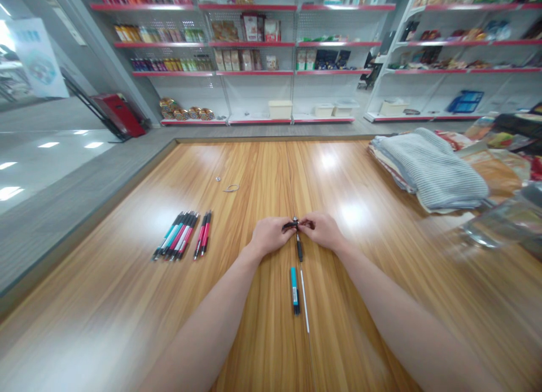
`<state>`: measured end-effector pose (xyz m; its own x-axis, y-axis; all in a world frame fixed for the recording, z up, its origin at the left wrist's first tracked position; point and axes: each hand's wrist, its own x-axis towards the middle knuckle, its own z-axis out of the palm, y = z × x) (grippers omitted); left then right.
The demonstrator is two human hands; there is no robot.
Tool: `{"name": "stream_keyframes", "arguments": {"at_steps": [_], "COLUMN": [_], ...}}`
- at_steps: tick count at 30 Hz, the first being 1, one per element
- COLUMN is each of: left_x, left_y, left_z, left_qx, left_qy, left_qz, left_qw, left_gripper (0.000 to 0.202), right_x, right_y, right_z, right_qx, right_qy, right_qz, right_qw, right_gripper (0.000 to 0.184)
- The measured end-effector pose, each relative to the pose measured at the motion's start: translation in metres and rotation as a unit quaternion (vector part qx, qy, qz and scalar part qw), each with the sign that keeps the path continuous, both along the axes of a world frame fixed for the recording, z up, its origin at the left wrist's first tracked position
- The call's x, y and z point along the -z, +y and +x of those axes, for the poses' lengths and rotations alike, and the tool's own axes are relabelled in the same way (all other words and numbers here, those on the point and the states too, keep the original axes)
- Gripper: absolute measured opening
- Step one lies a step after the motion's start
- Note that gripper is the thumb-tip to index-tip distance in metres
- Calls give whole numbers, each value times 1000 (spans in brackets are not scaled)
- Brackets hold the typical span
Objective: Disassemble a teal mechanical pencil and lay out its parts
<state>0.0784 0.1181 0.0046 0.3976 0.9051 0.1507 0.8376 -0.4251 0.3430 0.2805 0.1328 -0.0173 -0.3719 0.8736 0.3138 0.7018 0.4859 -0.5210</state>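
Note:
My left hand and my right hand meet at the middle of the wooden table, fingertips pinched together. A small black pen part shows at my left fingertips. My right fingers close on something small beside it, mostly hidden. Just below them lies a black pen grip with a metal tip. Nearer to me are a blue pen barrel with a black end and a thin white ink refill, side by side. To the left, several click pens lie in a row beside a smaller group of pink-red pens.
A thin loop and a tiny shiny piece lie farther back on the table. Folded grey cloths, packets and a clear container occupy the right side. Stocked shelves stand beyond the far edge.

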Motion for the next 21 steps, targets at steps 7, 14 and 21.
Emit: {"name": "stream_keyframes", "arguments": {"at_steps": [7, 14, 21], "left_x": [-2, -2, -2], "left_y": [-1, -1, -1], "left_z": [1, 0, 0], "left_qx": [-1, 0, 3], "left_qy": [-1, -6, -20], "left_qz": [0, -2, -3], "left_qw": [1000, 1000, 1000], "left_gripper": [29, 27, 26], "right_x": [2, 1, 0], "right_y": [0, 0, 0], "right_z": [1, 1, 1], "right_qx": [-2, -6, -6], "right_qy": [3, 4, 11], "right_qz": [1, 1, -1], "right_qw": [1000, 1000, 1000], "right_gripper": [9, 9, 9]}}
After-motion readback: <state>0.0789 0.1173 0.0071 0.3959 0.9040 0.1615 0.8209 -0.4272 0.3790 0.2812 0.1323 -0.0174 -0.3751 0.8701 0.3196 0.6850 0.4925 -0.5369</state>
